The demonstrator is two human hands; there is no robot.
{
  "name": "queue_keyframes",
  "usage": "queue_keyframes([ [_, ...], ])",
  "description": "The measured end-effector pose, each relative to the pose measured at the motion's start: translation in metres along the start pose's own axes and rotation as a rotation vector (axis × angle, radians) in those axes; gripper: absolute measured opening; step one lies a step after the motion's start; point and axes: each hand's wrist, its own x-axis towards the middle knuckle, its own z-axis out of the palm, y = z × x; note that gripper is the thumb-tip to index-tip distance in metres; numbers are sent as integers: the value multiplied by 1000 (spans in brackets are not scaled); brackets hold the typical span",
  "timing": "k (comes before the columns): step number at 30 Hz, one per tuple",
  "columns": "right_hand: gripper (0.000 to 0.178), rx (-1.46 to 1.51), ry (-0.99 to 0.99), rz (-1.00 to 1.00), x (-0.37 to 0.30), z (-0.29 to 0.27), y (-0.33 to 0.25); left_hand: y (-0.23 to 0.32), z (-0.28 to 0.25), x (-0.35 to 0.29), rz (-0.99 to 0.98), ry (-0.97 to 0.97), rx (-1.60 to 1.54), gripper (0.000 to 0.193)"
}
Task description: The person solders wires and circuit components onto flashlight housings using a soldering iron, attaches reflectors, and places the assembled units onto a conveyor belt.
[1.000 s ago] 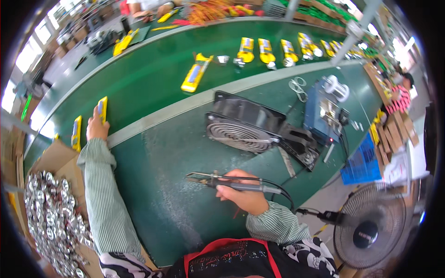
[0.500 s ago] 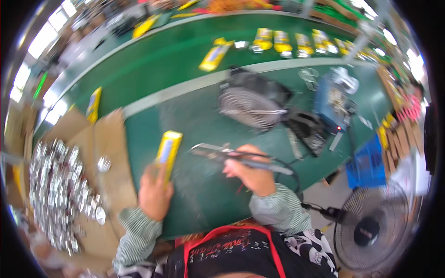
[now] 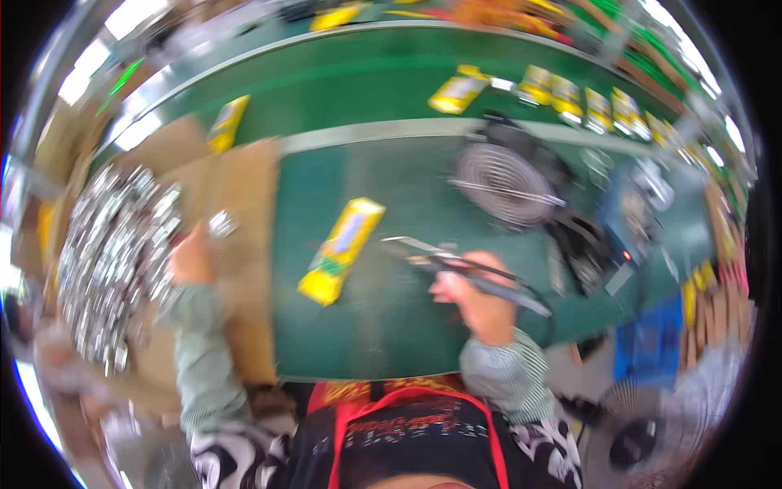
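Observation:
My right hand is closed round the grey handle of a corded soldering iron, its thin bent metal tip pointing left above the green bench. A yellow package with a pale blue-white strip and a green patch lies tilted on the bench, between my hands. My left hand is at the right edge of a heap of small shiny silver parts in an opened cardboard box. Its fingers are blurred and partly hidden. One round silver piece rests on the cardboard flap beside it.
Beyond the bench's pale rail, several yellow packages lie on the green strip. A coiled metal piece, a black holder and a blue box with a red light stand right. A fan is at lower right.
My left hand has let go of the yellow package and moved left to the silver parts. The package stays on the bench. My right hand still holds the soldering iron. The whole view has shifted.

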Motion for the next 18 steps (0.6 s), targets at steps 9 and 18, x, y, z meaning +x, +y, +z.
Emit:
queue_keyframes([
  [9,11,-25,-132,-209,10,5,2,-25,9,5,352,266,-862,26],
  [18,11,38,-223,-66,9,17,3,3,-39,-41,7,-81,-1607,66],
])
